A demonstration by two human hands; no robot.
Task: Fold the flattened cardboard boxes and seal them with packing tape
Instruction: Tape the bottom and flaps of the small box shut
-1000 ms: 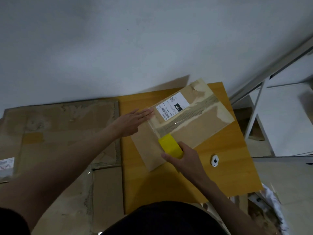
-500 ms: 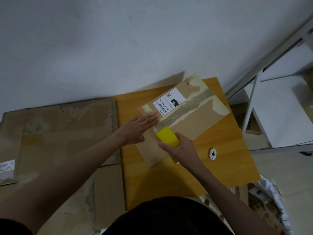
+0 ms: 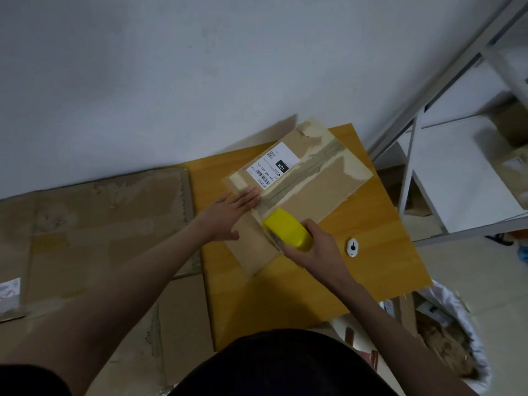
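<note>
A brown cardboard box [image 3: 320,192] with a white shipping label [image 3: 273,165] lies on the orange wooden table [image 3: 371,270], turned at an angle. Old torn tape runs along its middle seam. My left hand [image 3: 233,211] presses flat on the box's near left part, fingers straight beside the seam. My right hand [image 3: 313,247] grips a yellow tape dispenser [image 3: 287,228], which sits on the box's near end at the seam.
Flattened cardboard sheets [image 3: 94,224] lie on the floor to the left of the table. A small white round object [image 3: 352,247] rests on the table right of my right hand. White metal shelving [image 3: 457,172] stands at the right. A bag of scraps [image 3: 454,335] sits lower right.
My left hand slid from the box's left edge onto its top beside the seam. My right hand brought the yellow dispenser up onto the box toward the seam.
</note>
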